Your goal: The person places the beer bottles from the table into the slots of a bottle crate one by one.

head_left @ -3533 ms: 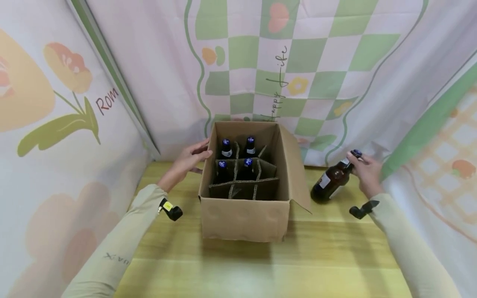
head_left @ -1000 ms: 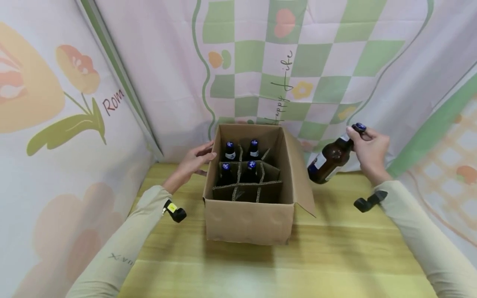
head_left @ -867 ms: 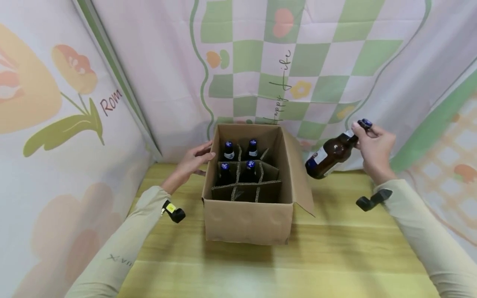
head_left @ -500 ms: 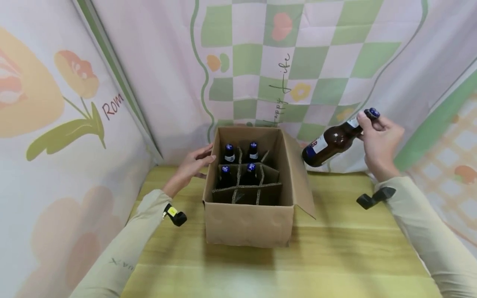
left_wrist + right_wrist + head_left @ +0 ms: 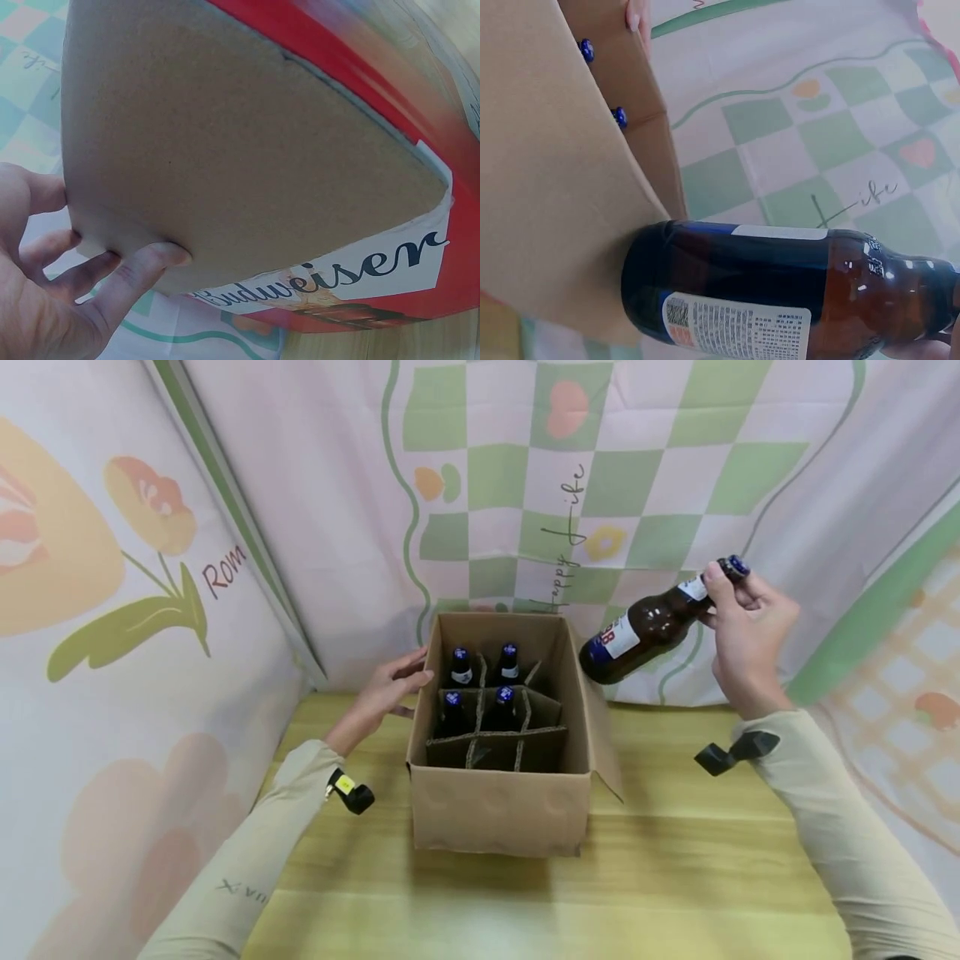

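Note:
By its neck, my right hand (image 5: 756,631) grips a brown glass beer bottle (image 5: 651,631) with a blue cap and a white-and-blue label. The bottle hangs tilted above the table, its base at the open right flap (image 5: 603,747) of a cardboard box (image 5: 498,810). Capped bottles (image 5: 504,714) stand upright inside, in the left and middle columns of the cardboard divider (image 5: 540,752). At the box's left wall, my left hand (image 5: 378,697) holds the edge; the left wrist view shows its thumb (image 5: 142,277) on the brown flap (image 5: 225,142) and fingertips at the border.
The box stands on a wooden table (image 5: 675,860). A patterned curtain (image 5: 622,477) hangs close behind it, and more cloth walls rise at left and right. The divider's right column and front row show no bottle caps.
My right hand has lifted the bottle off the table, tilted it further and carried it left to the box. The right flap has swung slightly inward. My left hand stays put.

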### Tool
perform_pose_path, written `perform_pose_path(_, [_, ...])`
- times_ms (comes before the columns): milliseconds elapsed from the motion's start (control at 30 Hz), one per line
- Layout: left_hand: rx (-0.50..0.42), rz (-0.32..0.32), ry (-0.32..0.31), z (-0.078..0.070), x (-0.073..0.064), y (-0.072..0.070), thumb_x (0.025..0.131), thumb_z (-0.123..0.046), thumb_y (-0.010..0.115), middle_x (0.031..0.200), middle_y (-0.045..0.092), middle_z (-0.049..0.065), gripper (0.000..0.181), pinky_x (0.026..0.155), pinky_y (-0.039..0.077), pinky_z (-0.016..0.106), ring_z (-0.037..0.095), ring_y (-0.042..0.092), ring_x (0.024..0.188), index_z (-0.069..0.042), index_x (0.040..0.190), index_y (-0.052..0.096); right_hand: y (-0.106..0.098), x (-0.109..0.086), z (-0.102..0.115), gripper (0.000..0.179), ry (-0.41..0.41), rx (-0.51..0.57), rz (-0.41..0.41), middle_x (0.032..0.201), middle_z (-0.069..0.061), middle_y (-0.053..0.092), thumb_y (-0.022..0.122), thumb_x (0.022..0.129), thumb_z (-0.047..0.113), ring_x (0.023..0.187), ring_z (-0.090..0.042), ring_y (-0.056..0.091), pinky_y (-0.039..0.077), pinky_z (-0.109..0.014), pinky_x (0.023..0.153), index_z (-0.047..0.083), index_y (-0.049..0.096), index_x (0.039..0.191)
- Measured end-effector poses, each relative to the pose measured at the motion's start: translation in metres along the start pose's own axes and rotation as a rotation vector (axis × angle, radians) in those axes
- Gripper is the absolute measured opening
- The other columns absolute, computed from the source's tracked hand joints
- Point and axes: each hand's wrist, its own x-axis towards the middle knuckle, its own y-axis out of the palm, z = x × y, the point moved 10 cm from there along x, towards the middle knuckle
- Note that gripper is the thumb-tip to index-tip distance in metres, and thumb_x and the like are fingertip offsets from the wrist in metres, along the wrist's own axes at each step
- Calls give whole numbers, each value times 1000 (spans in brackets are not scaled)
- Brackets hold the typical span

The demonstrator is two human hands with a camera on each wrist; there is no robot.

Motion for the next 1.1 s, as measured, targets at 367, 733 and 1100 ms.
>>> perform_pose_path(367, [10,-2,-3,0,-1,-2,106,-25,62,172,27,13,66,82,66,41,43,50,140,-28,165,32,44,-8,12,30,-25,5,119,100,-18,79,85,88,8,91,-24,76,66,-30,75,-10,75,111])
perform_pose_path(733, [9,3,5,1,-1,4,105,-25,62,172,27,13,67,81,66,42,43,51,140,-25,165,33,77,-24,20,28,-38,-50,233,97,-15,80,84,88,8,88,-19,75,65,-24,73,-8,77,110])
perform_pose_path(1100, [21,5,28,-5,-1,4,106,-27,62,171,29,12,66,80,67,40,42,52,139,-26,165,33,115,-49,24,34,-8,-172,401,107,-9,81,83,90,7,96,-18,76,64,-23,85,-4,75,121])
